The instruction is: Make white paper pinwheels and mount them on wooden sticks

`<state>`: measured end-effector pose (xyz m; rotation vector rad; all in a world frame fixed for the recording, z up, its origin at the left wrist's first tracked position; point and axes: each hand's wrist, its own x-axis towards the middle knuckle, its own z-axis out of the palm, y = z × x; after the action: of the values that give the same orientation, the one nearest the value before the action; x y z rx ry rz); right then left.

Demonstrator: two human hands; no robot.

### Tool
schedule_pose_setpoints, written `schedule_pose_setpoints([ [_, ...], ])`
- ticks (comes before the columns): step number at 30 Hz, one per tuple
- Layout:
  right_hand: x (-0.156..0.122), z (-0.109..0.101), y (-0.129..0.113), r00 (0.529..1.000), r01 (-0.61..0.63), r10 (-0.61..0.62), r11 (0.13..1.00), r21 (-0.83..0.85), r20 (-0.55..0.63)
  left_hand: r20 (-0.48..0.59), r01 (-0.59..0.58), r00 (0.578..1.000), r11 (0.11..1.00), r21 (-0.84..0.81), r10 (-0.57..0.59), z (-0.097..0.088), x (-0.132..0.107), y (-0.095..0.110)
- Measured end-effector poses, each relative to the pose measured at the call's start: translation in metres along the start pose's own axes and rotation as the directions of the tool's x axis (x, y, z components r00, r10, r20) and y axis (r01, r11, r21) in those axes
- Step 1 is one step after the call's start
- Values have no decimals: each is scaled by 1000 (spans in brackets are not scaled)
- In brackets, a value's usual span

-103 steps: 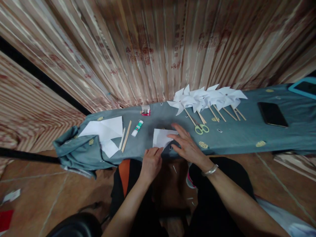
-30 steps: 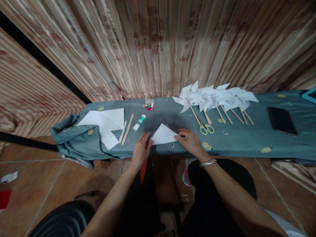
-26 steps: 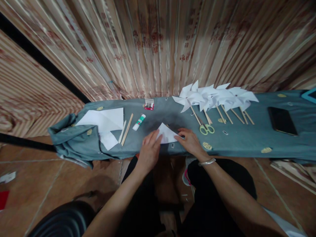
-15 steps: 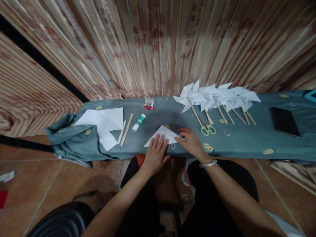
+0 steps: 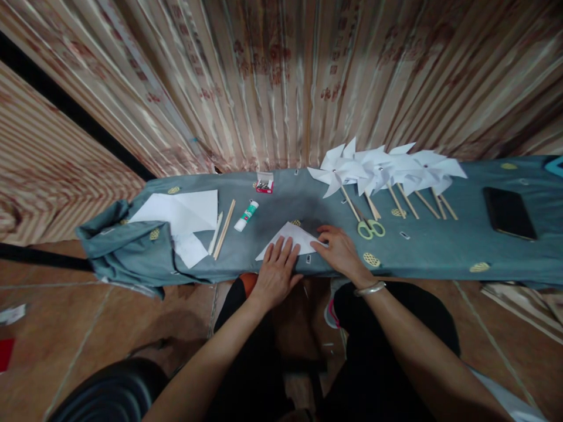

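A sheet of white paper, folded into a triangle, lies on the cloth-covered table in front of me. My left hand rests flat on its near left part, fingers stretched out and pressing down. At the paper's right corner, my right hand has its thumb on the paper and its fingers curled, hiding that tip. Green-handled scissors lie just right of my right hand. A glue stick and thin wooden sticks are to the left of the paper, beside a white pencil-like stick.
Several white paper pinwheels on wooden sticks lie in a row at the back right. White paper sheets lie at the left, partly under bunched cloth. A small red box of metal pieces stands at the back; a black phone lies right.
Both hands stay at the folded paper in nearly the same pose. The view has shifted very slightly; nothing else has visibly moved.
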<state>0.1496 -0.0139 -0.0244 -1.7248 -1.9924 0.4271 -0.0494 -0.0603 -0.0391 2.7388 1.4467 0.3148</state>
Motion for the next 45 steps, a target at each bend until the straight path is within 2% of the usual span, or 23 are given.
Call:
schedule_pose_setpoints([
  [27, 3, 0, -1, 1000, 14, -14, 999, -34, 8, 39, -13, 999, 1000, 29, 12, -1, 4, -3],
  [33, 2, -2, 1, 1000, 30, -31, 996, -89, -3, 24, -11, 1000, 1000, 23, 10, 2, 3, -3],
  [45, 0, -12, 13, 997, 35, -34, 999, -7, 67, 33, -22, 999, 999, 31, 20, 0, 3, -2],
])
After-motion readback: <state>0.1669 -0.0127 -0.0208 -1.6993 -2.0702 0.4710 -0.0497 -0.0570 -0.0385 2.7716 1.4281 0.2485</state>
